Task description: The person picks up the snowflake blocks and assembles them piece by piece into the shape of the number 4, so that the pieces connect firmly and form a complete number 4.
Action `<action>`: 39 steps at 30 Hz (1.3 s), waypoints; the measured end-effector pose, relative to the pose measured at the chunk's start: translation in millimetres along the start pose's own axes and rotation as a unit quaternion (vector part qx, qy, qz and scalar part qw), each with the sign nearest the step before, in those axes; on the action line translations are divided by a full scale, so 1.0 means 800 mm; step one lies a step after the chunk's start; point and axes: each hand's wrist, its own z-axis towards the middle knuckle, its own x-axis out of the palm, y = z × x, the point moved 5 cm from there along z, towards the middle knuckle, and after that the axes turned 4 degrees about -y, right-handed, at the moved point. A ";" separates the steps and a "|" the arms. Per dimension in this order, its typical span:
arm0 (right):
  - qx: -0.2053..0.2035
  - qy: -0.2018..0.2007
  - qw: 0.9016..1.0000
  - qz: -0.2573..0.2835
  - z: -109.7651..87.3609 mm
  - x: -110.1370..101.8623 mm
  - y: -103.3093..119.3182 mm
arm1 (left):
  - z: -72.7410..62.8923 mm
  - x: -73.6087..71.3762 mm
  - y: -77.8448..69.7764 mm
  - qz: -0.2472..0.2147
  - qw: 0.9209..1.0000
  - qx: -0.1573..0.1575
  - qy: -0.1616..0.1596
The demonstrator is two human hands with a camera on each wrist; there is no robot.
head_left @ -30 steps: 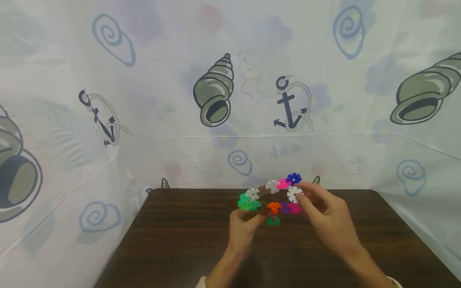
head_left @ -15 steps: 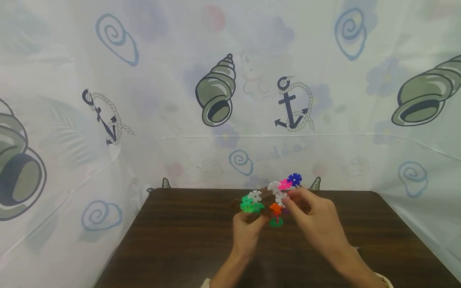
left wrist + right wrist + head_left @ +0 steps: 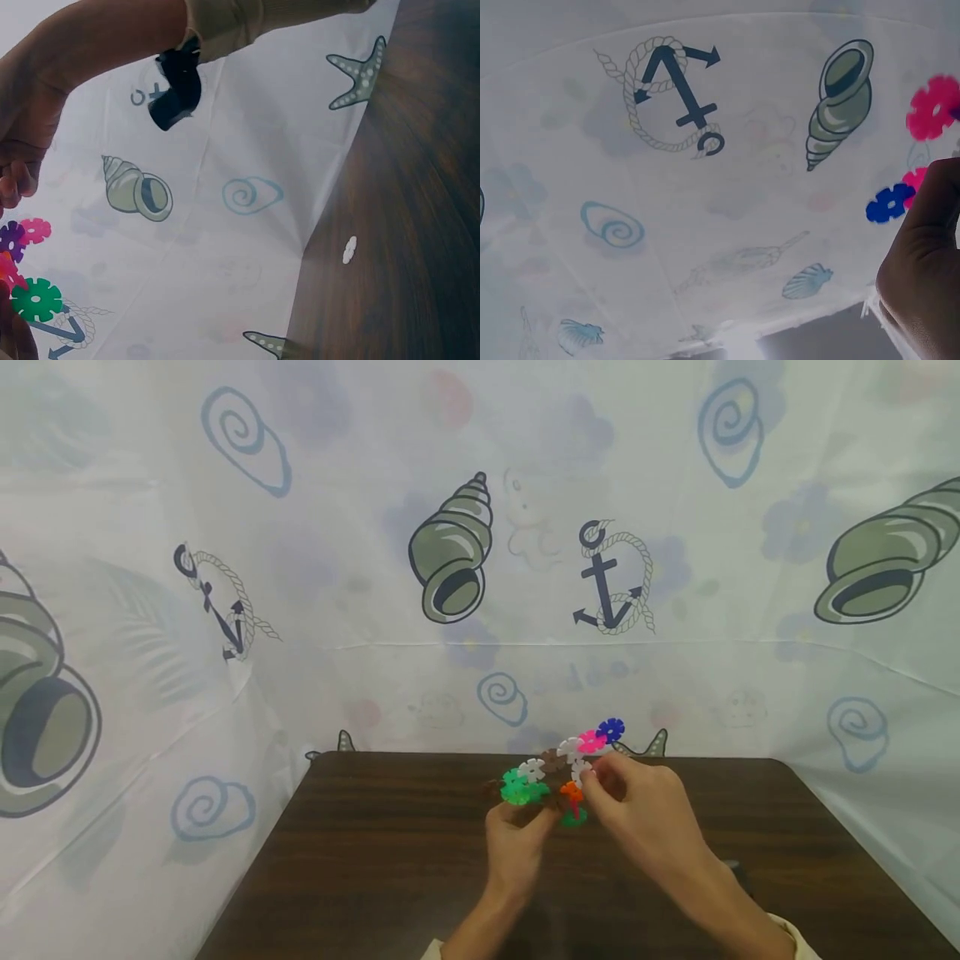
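Above the table, in the head view, my left hand (image 3: 513, 847) grips a chain of notched plastic snowflake discs by its green discs (image 3: 522, 788). The chain runs up right through white and brown discs to a pink disc (image 3: 592, 742) and a blue disc (image 3: 611, 731) at its end. My right hand (image 3: 648, 806) pinches a white disc (image 3: 581, 772) close to the chain's middle; its fingers partly cover it. Below hang an orange disc (image 3: 572, 791) and a separate-looking green disc (image 3: 37, 300). A purple disc (image 3: 12, 238) shows in the left wrist view.
A dark wood-grain table (image 3: 375, 860) lies beneath both hands. One white disc (image 3: 349, 250) lies on it in the left wrist view. A pale cloth (image 3: 337, 568) printed with shells and anchors surrounds the table on the back and sides.
My right hand has moved left with the white disc, closer to the left hand, and now covers the lower pink and purple discs. The left hand has shifted slightly right, still gripping the chain.
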 end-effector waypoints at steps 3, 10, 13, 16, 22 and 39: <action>-0.033 -0.012 0.999 -0.028 0.003 0.000 0.004 | -0.001 0.001 0.001 -0.004 1.000 0.008 0.002; -0.108 0.002 0.992 -0.067 0.006 0.006 0.010 | -0.003 0.002 -0.001 0.024 0.999 0.047 -0.012; -0.130 0.017 0.988 -0.084 0.009 0.006 0.016 | -0.005 0.003 -0.001 0.016 0.998 0.056 -0.026; -0.142 0.025 0.984 -0.104 0.011 0.006 0.022 | -0.007 0.004 -0.001 0.002 0.997 0.061 -0.039; -0.154 0.023 0.981 -0.120 0.006 0.016 0.029 | -0.009 0.003 -0.001 -0.011 0.996 0.059 -0.059; -0.040 0.037 0.998 -0.044 -0.001 -0.008 -0.004 | -0.006 0.007 0.008 -0.043 0.998 0.042 -0.036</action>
